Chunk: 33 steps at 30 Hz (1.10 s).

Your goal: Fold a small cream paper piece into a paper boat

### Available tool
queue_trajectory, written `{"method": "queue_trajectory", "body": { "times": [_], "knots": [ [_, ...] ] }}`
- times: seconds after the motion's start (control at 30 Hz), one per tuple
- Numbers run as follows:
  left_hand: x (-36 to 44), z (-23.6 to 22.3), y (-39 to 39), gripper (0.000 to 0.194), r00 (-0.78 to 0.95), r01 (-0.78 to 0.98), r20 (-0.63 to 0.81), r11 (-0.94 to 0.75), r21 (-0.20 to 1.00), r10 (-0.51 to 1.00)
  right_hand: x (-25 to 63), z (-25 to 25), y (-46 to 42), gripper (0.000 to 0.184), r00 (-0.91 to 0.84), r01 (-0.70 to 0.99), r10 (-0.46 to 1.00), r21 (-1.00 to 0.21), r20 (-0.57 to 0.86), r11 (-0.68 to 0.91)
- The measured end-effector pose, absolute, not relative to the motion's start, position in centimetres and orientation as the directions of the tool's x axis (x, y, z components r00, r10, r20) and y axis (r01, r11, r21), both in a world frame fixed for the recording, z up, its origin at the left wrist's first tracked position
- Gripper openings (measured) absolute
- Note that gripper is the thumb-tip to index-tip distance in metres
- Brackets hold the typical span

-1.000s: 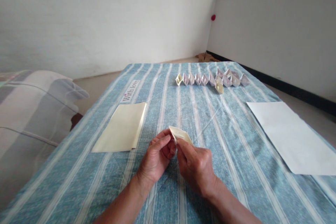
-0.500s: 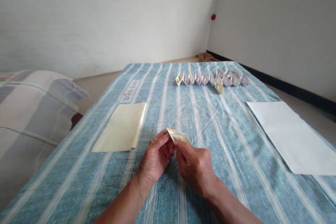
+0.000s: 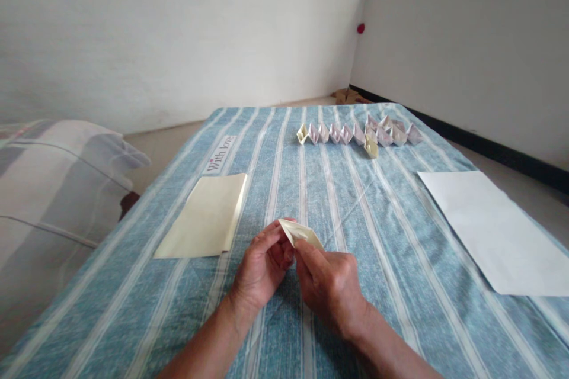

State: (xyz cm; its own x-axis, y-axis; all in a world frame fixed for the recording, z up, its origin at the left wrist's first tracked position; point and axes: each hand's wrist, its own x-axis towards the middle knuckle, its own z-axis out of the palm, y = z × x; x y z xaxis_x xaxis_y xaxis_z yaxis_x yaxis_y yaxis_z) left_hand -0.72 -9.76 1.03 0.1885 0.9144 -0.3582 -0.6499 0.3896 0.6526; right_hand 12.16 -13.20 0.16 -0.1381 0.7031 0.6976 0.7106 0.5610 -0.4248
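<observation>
Between my two hands, just above the striped tablecloth, is a small cream paper boat (image 3: 302, 232), tilted with its pointed end toward the upper left. My left hand (image 3: 265, 263) grips its left end, fingers curled behind the paper. My right hand (image 3: 329, 278) is closed on the near right side, with the thumb or index finger pressed into the fold. Part of the boat is hidden by the right fingers. Left of my hands lies a stack of cream paper (image 3: 202, 216).
Several folded paper boats (image 3: 347, 134) stand in a row at the far side, mostly pale lilac, with a cream one (image 3: 370, 147) in front. White paper sheets (image 3: 493, 231) lie on the right. A blue striped tablecloth (image 3: 373, 320) covers the table. Checked fabric (image 3: 57, 189) is at far left.
The paper boat has shifted very slightly left in my hands, and the right fingers sit a little further into its fold. Everything else stays as it was.
</observation>
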Motion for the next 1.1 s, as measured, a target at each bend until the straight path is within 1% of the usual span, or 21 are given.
{"method": "queue_trajectory", "body": {
  "times": [0.13, 0.23, 0.33, 0.4, 0.53, 0.6, 0.63, 0.7, 0.83, 0.93, 1.03, 1.1],
  "knots": [
    [-1.0, 0.9, -9.7, 0.021, 0.168, -0.661, -0.4, 0.404, 0.633, 0.901, 12.3, 0.3, -13.5, 0.025, -0.187, 0.705, 0.671, -0.377, 0.718, 0.6],
    [-1.2, 0.9, -9.5, 0.019, 0.158, -0.684, -0.418, 0.404, 0.607, 0.895, 12.6, 0.8, -13.8, 0.027, -0.196, 0.678, 0.663, -0.389, 0.723, 0.624],
    [-1.2, 1.1, -9.4, 0.015, 0.151, -0.706, -0.443, 0.41, 0.577, 0.884, 13.1, 1.3, -13.8, 0.023, -0.142, 0.65, 0.668, -0.44, 0.73, 0.619],
    [-1.3, 1.2, -9.4, 0.013, 0.138, -0.72, -0.457, 0.405, 0.563, 0.879, 13.5, 1.3, -13.7, 0.02, -0.092, 0.648, 0.689, -0.482, 0.719, 0.589],
    [-1.3, 1.5, -9.3, 0.014, 0.122, -0.741, -0.462, 0.39, 0.547, 0.878, 14.3, 0.9, -13.5, 0.012, -0.02, 0.593, 0.79, -0.629, 0.613, 0.503],
    [-1.3, 1.6, -9.1, 0.013, 0.111, -0.755, -0.471, 0.382, 0.533, 0.875, 14.6, 0.7, -13.6, 0.008, -0.035, 0.554, 0.825, -0.676, 0.564, 0.486],
    [-1.3, 1.7, -9.1, 0.013, 0.102, -0.763, -0.478, 0.377, 0.525, 0.873, 14.7, 0.6, -13.6, 0.01, -0.056, 0.544, 0.831, -0.681, 0.554, 0.491],
    [-1.4, 1.9, -9.0, 0.014, 0.085, -0.781, -0.489, 0.363, 0.509, 0.868, 14.8, 0.4, -13.6, 0.014, -0.112, 0.537, 0.822, -0.662, 0.559, 0.523],
    [-1.6, 2.0, -8.9, 0.017, 0.092, -0.811, -0.492, 0.352, 0.468, 0.866, 14.8, -0.1, -13.6, 0.017, -0.19, 0.541, 0.8, -0.619, 0.569, 0.569],
    [-1.7, 1.8, -9.0, 0.017, 0.106, -0.816, -0.492, 0.358, 0.454, 0.864, 14.6, -0.5, -13.6, 0.014, -0.228, 0.547, 0.778, -0.584, 0.585, 0.599],
    [-1.7, 1.7, -9.1, 0.019, 0.109, -0.815, -0.506, 0.368, 0.447, 0.855, 14.3, -0.6, -13.6, 0.006, -0.259, 0.573, 0.73, -0.508, 0.632, 0.643],
    [-1.6, 1.6, -9.1, 0.02, 0.111, -0.814, -0.519, 0.377, 0.441, 0.848, 14.2, -0.5, -13.6, 0.008, -0.278, 0.599, 0.702, -0.454, 0.656, 0.66]
  ]
}}
